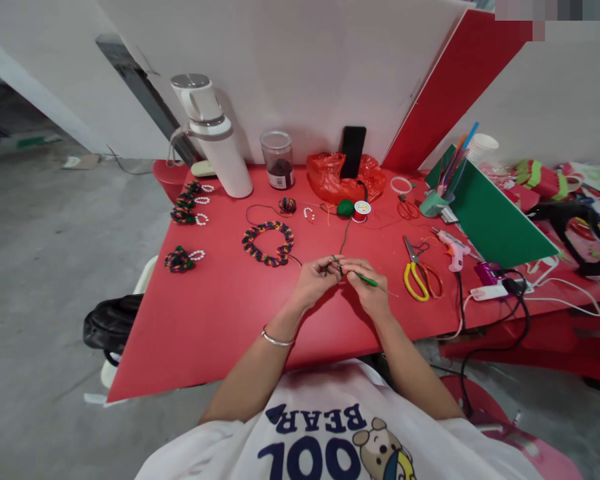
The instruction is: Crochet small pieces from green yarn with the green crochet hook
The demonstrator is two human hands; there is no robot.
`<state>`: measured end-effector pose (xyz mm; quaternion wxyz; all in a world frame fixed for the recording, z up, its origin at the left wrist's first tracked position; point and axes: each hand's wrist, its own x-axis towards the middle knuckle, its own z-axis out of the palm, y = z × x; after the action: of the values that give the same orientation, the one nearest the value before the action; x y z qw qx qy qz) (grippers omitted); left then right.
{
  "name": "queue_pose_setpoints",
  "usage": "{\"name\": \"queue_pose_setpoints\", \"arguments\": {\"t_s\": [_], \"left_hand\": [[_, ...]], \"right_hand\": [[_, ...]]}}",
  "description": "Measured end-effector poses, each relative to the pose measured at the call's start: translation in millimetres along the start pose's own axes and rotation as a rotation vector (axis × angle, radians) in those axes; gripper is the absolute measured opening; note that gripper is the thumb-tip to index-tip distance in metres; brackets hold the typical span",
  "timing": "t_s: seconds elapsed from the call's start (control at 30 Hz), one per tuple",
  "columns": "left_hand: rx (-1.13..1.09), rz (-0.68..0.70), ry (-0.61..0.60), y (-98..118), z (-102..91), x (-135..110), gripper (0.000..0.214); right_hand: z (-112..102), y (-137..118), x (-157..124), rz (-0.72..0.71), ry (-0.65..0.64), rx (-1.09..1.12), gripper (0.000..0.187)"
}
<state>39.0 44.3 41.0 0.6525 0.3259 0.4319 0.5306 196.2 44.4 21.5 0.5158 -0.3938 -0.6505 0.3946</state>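
Note:
My right hand [369,287] is closed around a crochet hook with a green handle [367,280], its thin metal end pointing right. Close against it, my left hand [317,279] pinches a small piece of dark green yarn work [336,265]. From there a green strand [345,237] runs back to a green yarn ball [345,209]. Left of my hands lies a multicoloured crocheted ring [268,244]. The stitches between my fingertips are too small to make out.
Yellow-and-red-handled scissors [417,281] and a pink glue gun [453,251] with cables lie at right. A green board [500,207] stands behind them. A white thermos [225,157], a plastic jar [278,160] and a phone [353,152] stand at the back. Several beaded yarn pieces [181,260] line the left.

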Motion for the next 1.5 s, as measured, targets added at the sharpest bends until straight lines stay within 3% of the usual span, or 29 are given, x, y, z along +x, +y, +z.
{"name": "queue_pose_setpoints", "arguments": {"t_s": [0.2, 0.4, 0.57, 0.73, 0.87, 1.07, 1.27, 1.5], "left_hand": [[-0.09, -0.097, -0.1, 3, -8.6, -1, 0.054], [-0.101, -0.036, -0.037, 3, -5.4, 1, 0.05], [-0.156, -0.006, 0.075, -2, 0.3, 2, 0.054], [-0.245, -0.11, 0.002, 1, -4.1, 1, 0.055], [-0.232, -0.16, -0.09, 11, -10.6, -1, 0.048], [-0.158, -0.202, -0.132, 15, -14.6, -1, 0.045], [-0.1, -0.201, -0.14, 12, -18.6, -1, 0.047], [-0.034, -0.216, -0.174, 11, -21.0, 0, 0.041]], "right_hand": [[-4, -9, 4, -0.078, -0.007, -0.069, 0.015], [-4, -14, 2, -0.18, -0.001, -0.226, 0.015], [7, -14, -4, -0.412, 0.126, -0.557, 0.015], [13, -9, -8, -0.476, 0.211, -0.642, 0.02], [-2, -6, 0, -0.486, 0.026, -0.488, 0.019], [-33, -12, 13, -0.382, -0.199, -0.352, 0.02], [-46, -22, 17, -0.289, -0.303, -0.363, 0.02], [-58, -31, 25, -0.354, -0.374, -0.263, 0.014]]}}
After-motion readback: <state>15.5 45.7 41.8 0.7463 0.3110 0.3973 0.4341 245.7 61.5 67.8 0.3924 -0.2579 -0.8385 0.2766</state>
